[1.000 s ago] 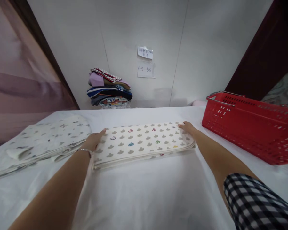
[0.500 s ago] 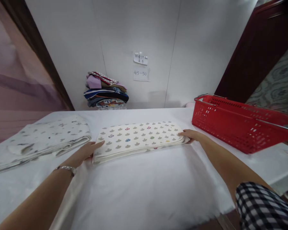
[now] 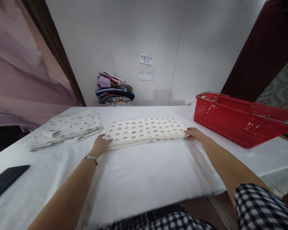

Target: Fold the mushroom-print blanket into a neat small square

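A white folded cloth (image 3: 146, 130) with grey printed shapes and a few coloured anchor-like ones lies flat across the middle of the table, layered into a long rectangle. My left hand (image 3: 101, 143), a bracelet on its wrist, is closed on the cloth's left end, thumb on top and the other fingers partly hidden. At the opposite end, my right hand (image 3: 194, 133) pinches the near right corner. To the left rests a second white cloth (image 3: 72, 124) with small dark prints, loosely folded and touched by neither hand.
On the right stands a red plastic basket (image 3: 240, 123) with metal handles. A stack of folded fabrics (image 3: 115, 91) sits against the back wall, left of two paper signs (image 3: 147, 73). A dark flat object (image 3: 8, 179) lies at the table's left front. White cloth covers the table (image 3: 153, 172).
My view has turned to the left, so the scene sits further right and the dark flat object now shows. Both hands keep to the ends of the folded cloth.
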{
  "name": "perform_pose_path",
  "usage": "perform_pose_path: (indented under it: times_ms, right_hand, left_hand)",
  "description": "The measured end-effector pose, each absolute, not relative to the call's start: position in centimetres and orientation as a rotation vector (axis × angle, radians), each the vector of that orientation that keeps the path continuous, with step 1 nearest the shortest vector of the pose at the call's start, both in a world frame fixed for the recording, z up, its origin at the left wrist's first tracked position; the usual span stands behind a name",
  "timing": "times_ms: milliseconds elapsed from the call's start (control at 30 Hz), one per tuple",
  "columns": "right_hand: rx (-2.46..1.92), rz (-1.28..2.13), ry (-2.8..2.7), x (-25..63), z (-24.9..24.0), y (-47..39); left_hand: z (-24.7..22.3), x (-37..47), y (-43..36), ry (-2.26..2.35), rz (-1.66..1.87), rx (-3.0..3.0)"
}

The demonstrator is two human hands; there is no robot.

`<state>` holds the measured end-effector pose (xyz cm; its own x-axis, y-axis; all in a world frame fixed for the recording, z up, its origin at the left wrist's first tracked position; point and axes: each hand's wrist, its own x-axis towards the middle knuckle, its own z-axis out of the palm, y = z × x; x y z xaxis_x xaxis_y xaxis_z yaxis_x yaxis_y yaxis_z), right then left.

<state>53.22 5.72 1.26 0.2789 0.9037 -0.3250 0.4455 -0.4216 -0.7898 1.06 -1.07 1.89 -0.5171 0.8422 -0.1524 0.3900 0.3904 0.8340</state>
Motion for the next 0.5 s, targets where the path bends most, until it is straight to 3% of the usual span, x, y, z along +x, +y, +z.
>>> perform_pose_path:
  times_ms: [167,300,400,500]
  right_hand:
    - [-2.120,0.871,-1.299,53.1,0.8,5.4]
    - [-2.171,0.351,-1.614,52.8,0.6,4.4]
    - [-1.937,0.004,-1.861,51.5,0.4,3.4]
    - [-1.644,0.055,-2.011,48.8,0.3,2.6]
  left_hand:
    - [1.7,2.1,-2.3,2.254,0.918,1.354]
    - [1.3,2.6,-3.5,2.361,0.905,1.532]
    - [1.3,2.7,-4.3,2.479,0.858,1.704]
    - [1.8,4.0,-4.5,2.448,0.842,1.976]
